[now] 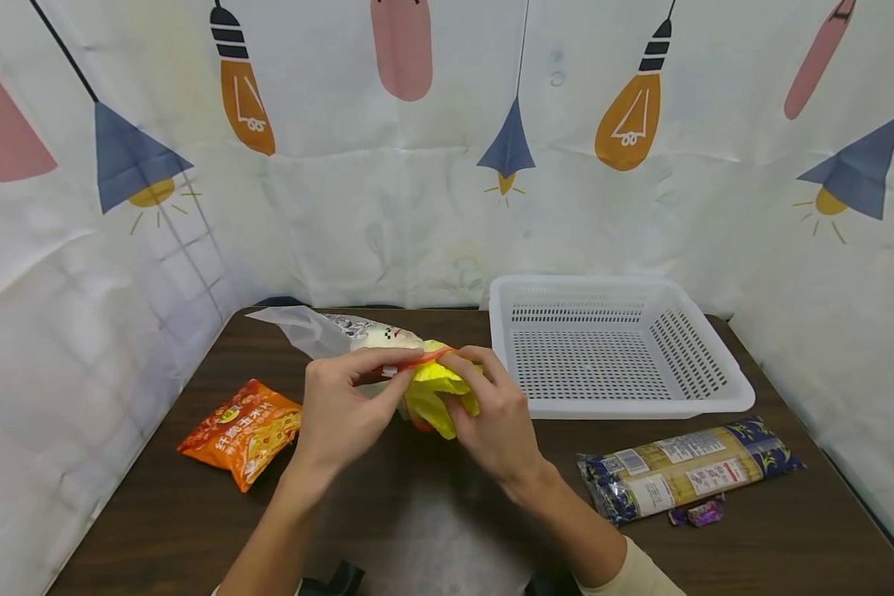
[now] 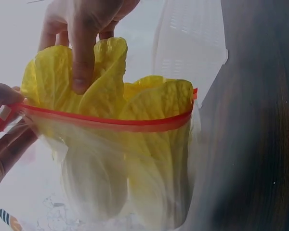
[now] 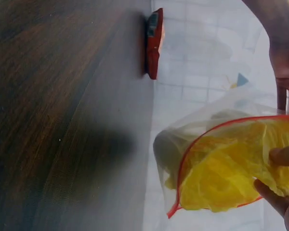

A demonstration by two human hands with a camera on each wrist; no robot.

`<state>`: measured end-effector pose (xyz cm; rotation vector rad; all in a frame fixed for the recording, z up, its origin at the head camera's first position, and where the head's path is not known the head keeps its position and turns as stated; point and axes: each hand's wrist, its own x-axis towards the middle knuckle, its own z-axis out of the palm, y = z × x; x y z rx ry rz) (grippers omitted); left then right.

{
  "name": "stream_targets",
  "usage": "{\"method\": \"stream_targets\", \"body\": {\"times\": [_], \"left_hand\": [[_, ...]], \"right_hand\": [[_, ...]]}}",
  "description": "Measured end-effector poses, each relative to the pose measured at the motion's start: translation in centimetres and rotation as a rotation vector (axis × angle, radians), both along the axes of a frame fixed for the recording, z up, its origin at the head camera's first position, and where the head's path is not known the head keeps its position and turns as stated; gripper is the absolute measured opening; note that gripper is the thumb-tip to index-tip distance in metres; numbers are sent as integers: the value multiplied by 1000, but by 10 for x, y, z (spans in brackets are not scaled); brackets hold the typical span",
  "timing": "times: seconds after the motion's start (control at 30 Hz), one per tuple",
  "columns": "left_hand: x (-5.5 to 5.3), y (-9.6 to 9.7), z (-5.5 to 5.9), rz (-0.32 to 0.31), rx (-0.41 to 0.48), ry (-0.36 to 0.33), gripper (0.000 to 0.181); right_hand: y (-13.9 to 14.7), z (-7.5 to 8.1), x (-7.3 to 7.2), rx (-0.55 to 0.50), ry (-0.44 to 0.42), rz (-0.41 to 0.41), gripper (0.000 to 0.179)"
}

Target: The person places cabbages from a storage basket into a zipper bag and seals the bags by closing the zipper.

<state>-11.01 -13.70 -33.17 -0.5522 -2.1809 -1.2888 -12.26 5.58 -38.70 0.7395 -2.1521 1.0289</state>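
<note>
Above the middle of the table, a clear zip bag (image 1: 305,329) with a red zip strip (image 2: 111,124) holds yellow-leaved napa cabbages (image 2: 159,101). Their leafy tops stick out of the open mouth, while the pale stems lie inside the plastic. My left hand (image 1: 346,406) pinches the bag's rim at one end of the red strip, beside a small white slider (image 2: 5,113). With thumb and fingers, my right hand (image 1: 495,414) grips the yellow leaves at the mouth. The right wrist view shows the leaves (image 3: 221,173) bulging within the red-edged opening.
An orange snack packet (image 1: 247,434) lies on the table at left. At the back right stands a white perforated basket (image 1: 618,410). In front of it are a long packet of noodles (image 1: 689,468) and small purple wrapped sweets (image 1: 700,512). Printed cloth (image 1: 417,223) hangs behind the table.
</note>
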Motion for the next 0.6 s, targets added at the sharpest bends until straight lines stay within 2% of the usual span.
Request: {"method": "stream_targets", "body": {"times": [0.23, 0.4, 0.6], "left_hand": [[-2, -1, 0, 38, 22, 69, 25], [-3, -1, -1, 75, 31, 120, 24], [-3, 0, 0, 107, 85, 140, 22]], "right_hand": [[1, 7, 1, -15, -138, 50, 60], [6, 13, 2, 26, -239, 65, 68], [18, 26, 2, 40, -378, 125, 73]]}}
